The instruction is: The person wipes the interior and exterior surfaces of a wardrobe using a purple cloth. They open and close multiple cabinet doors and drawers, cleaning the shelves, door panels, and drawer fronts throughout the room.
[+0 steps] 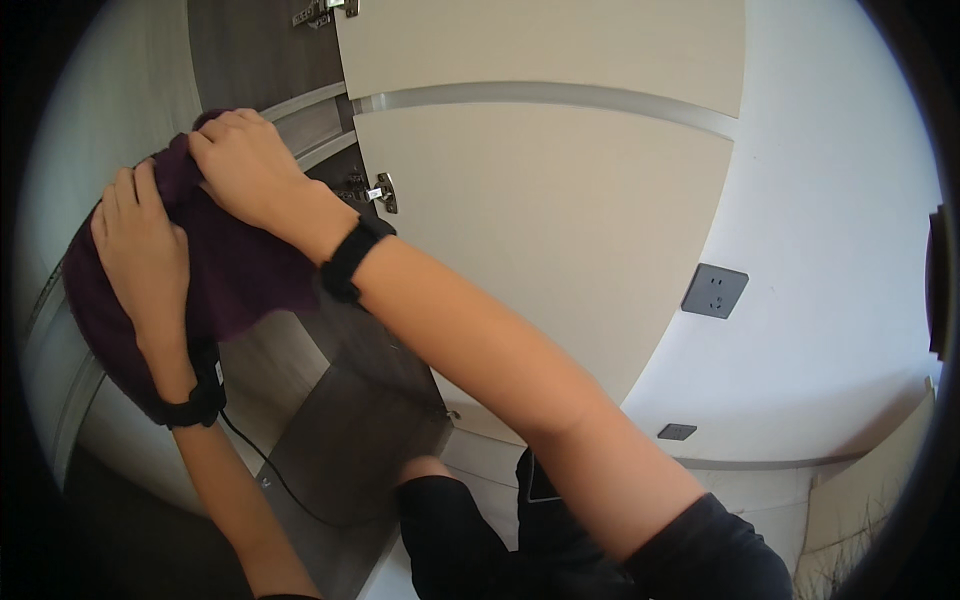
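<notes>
A dark purple cloth (pixel 240 265) hangs in folds at the left, in front of an open cabinet. My right hand (pixel 245 165) grips its bunched upper edge with bent fingers. Lower and to the left, my left hand (pixel 145 250) lies over the cloth, its fingers curled onto the upper edge and its thumb along the side. The fingertips of both hands are partly hidden in the folds. Below the left hand, the cloth reaches down to the wrist. Each wrist wears a black band, the right one (pixel 350 260) and the left one (pixel 195 400).
A cream cabinet door (pixel 540 240) stands open on metal hinges (pixel 385 193), with another door (pixel 540 45) above it. Dark grey panels (pixel 340 440) form the cabinet's inside. A black cable (pixel 275 475) trails from my left wrist. Grey sockets (pixel 715 291) sit on the white wall.
</notes>
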Demonstrator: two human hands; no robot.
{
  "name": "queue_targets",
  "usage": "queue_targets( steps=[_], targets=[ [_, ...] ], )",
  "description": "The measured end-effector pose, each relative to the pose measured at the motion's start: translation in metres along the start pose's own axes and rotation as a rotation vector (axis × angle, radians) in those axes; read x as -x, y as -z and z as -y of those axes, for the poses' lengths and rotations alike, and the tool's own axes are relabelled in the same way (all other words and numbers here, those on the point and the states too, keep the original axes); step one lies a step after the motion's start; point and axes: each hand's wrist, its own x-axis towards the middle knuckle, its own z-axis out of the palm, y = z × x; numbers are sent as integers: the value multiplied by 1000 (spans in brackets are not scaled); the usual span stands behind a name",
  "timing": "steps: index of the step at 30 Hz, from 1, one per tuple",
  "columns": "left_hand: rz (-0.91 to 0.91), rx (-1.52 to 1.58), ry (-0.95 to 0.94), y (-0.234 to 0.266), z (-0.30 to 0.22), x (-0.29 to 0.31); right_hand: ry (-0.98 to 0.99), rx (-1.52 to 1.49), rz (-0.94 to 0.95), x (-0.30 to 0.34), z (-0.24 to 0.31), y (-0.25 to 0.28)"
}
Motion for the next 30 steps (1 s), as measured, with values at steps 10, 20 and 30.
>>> queue_targets(
  steps=[10, 20, 30],
  targets=[
    [-272, 810, 161, 14, -35, -17, 294, 327, 158, 10, -15, 112],
    [-542, 1392, 64, 36, -214, -61, 15, 781, 273, -4, -44, 284],
    [-417, 1649, 60, 63, -316, -77, -167, 913, 471, 47, -61, 377]
  ],
)
